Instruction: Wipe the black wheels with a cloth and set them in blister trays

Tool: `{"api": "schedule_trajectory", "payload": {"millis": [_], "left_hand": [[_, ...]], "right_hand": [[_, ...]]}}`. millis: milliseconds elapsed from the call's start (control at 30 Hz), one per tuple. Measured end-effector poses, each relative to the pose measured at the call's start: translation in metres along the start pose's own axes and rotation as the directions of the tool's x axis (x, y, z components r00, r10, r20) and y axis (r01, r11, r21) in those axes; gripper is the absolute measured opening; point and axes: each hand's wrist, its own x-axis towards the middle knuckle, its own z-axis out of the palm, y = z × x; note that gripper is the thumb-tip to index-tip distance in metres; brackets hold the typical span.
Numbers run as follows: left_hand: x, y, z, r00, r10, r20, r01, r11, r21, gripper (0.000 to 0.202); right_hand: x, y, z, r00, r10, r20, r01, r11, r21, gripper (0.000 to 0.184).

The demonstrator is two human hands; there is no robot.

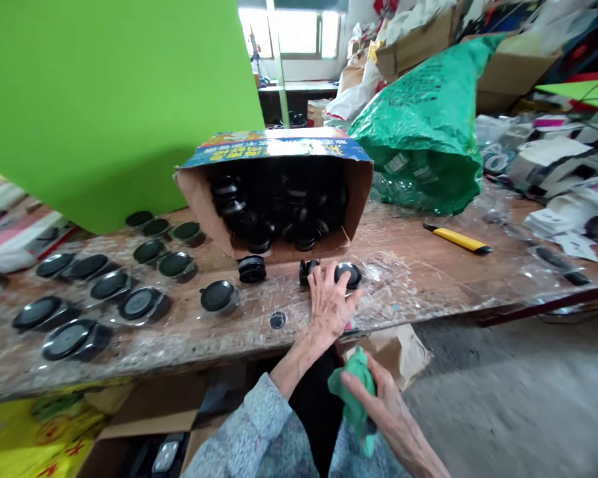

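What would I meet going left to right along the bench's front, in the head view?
First rows of black lids → single black lid → small black stack → left hand resting on a black part → yellow utility knife.

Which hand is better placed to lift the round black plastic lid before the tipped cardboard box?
Left, probably: the left hand lies on the round black plastic lid, while the right hand sits below the wooden table edge, gripping a crumpled green cloth.
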Motion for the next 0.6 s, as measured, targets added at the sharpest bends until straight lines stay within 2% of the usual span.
{"api": "schedule_trajectory", "payload": {"millis": [67, 100, 133, 200, 267, 333, 367, 433, 467, 500, 533, 567, 600], "left_hand": [[0.004, -0.012, -0.017, 0.998, -0.054, -0.013, 0.054, 0.998, 0.017, 0.04], [0.008, -0.021, -0.026, 0.996, -0.085, 0.014, 0.085, 0.996, 0.029, 0.049], [0.013, -0.031, -0.034, 0.992, -0.104, 0.072, 0.102, 0.994, 0.036, 0.059], [0.024, -0.055, -0.044, 0.97, -0.064, 0.233, 0.071, 0.997, -0.021, 0.073], [0.033, -0.074, -0.044, 0.941, 0.028, 0.338, 0.022, 0.989, -0.144, 0.067], [0.036, -0.086, -0.04, 0.943, 0.063, 0.327, 0.01, 0.976, -0.216, 0.058], [0.034, -0.089, -0.038, 0.954, 0.035, 0.299, 0.036, 0.972, -0.23, 0.055], [0.024, -0.089, -0.039, 0.966, -0.099, 0.24, 0.182, 0.916, -0.357, 0.054], [0.015, -0.086, -0.041, 0.955, -0.183, 0.234, 0.278, 0.828, -0.487, 0.055], [0.005, -0.083, -0.044, 0.93, -0.261, 0.257, 0.366, 0.684, -0.631, 0.055], [-0.007, -0.079, -0.048, 0.9, -0.313, 0.303, 0.427, 0.503, -0.751, 0.054], [-0.019, -0.074, -0.053, 0.875, -0.331, 0.352, 0.457, 0.329, -0.827, 0.053], [-0.031, -0.069, -0.057, 0.861, -0.327, 0.39, 0.467, 0.207, -0.86, 0.051]], "right_hand": [[0.002, 0.009, -0.001, 1.0, 0.004, 0.006, -0.003, 0.994, -0.113, 0.067], [0.002, 0.011, -0.002, 0.999, 0.014, 0.034, -0.009, 0.988, -0.152, 0.065], [0.002, 0.011, -0.002, 0.996, 0.028, 0.081, -0.014, 0.985, -0.171, 0.058], [0.001, 0.007, -0.001, 0.98, 0.05, 0.191, -0.024, 0.99, -0.137, 0.045], [-0.002, -0.001, 0.003, 0.976, 0.065, 0.21, -0.065, 0.998, -0.007, 0.046], [-0.006, -0.008, 0.008, 0.975, 0.118, 0.187, -0.153, 0.97, 0.189, 0.061], [-0.008, -0.012, 0.01, 0.971, 0.147, 0.191, -0.198, 0.938, 0.286, 0.069], [-0.012, -0.019, 0.01, 0.96, 0.17, 0.222, -0.252, 0.872, 0.419, 0.077], [-0.013, -0.023, 0.009, 0.96, 0.168, 0.223, -0.255, 0.853, 0.455, 0.076], [-0.014, -0.027, 0.007, 0.966, 0.162, 0.2, -0.24, 0.848, 0.473, 0.072], [-0.013, -0.031, 0.006, 0.977, 0.149, 0.155, -0.206, 0.855, 0.476, 0.067], [-0.013, -0.035, 0.005, 0.988, 0.127, 0.092, -0.155, 0.871, 0.465, 0.061], [-0.011, -0.039, 0.006, 0.996, 0.088, 0.012, -0.084, 0.899, 0.429, 0.057]]}}
